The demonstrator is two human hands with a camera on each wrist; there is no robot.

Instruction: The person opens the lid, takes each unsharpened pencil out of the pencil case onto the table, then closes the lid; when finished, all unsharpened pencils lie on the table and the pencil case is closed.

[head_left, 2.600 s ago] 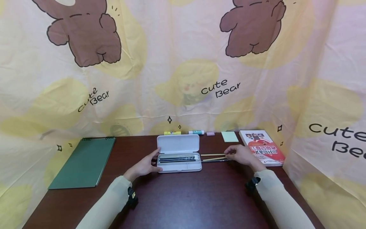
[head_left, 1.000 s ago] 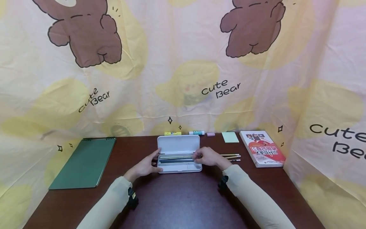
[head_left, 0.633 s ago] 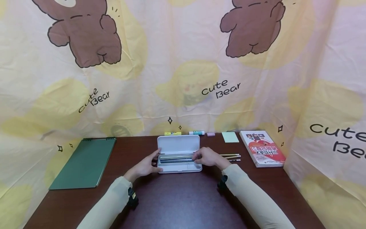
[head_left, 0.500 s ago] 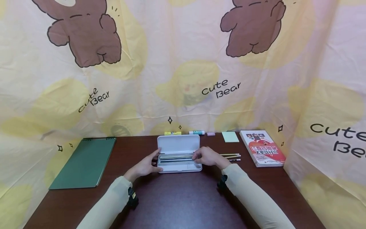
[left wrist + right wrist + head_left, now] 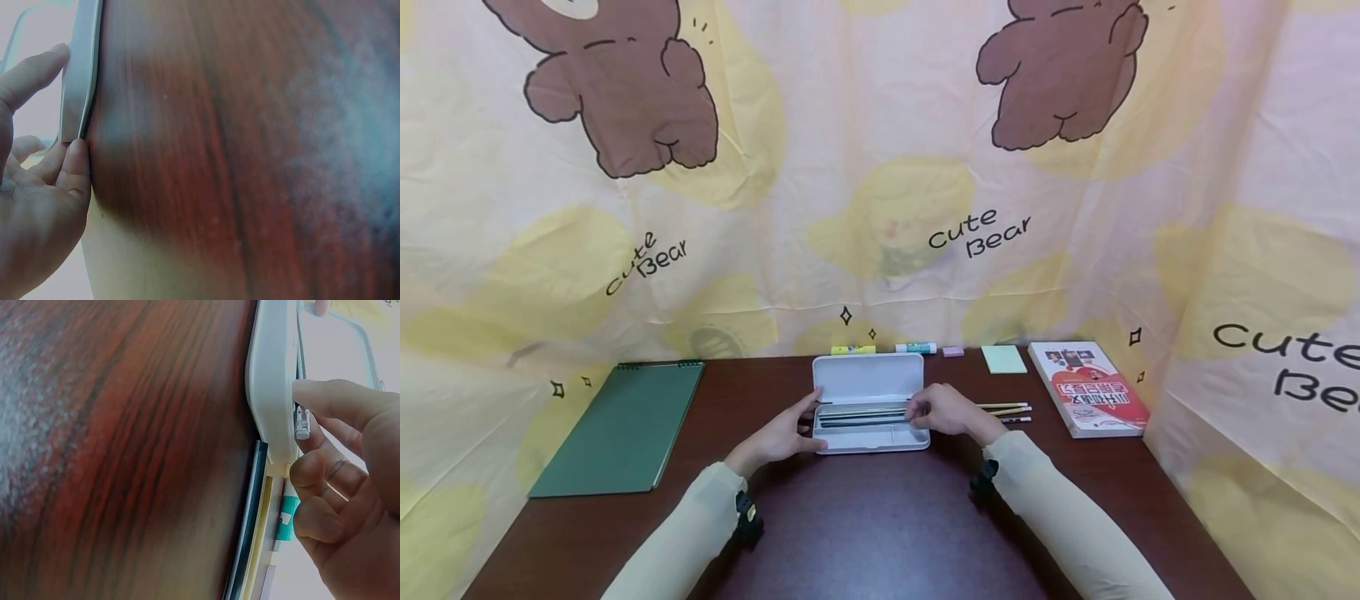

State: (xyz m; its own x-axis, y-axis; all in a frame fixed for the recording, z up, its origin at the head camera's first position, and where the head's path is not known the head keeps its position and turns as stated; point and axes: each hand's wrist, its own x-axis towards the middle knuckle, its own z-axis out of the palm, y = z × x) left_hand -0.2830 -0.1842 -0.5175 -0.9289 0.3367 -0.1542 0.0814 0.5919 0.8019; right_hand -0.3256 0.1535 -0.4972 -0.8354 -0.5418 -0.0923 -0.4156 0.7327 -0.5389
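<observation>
A white pencil case (image 5: 853, 440) lies on the table with its lid (image 5: 868, 377) raised. Several pencils (image 5: 859, 422) lie lengthwise in its rear compartment. My left hand (image 5: 777, 432) holds the case's left end, thumb at the front and fingers behind. At the right end, my right hand (image 5: 951, 410) pinches a pencil (image 5: 302, 424) near its eraser tip, just above the case wall in the right wrist view. Beyond that hand, several more pencils (image 5: 1011, 408) lie on the table, partly hidden by it.
Behind the case stand a yellow stick (image 5: 853, 350), a glue stick (image 5: 916, 348) and a pink eraser (image 5: 952, 352). A pale green note pad (image 5: 1003, 359) and a book (image 5: 1092, 390) lie right. A green spiral notebook (image 5: 621, 429) lies left.
My right hand has moved left from the loose pencils beside the case to a pencil in the case. Over the last second it barely moves. My left hand stays in place.
</observation>
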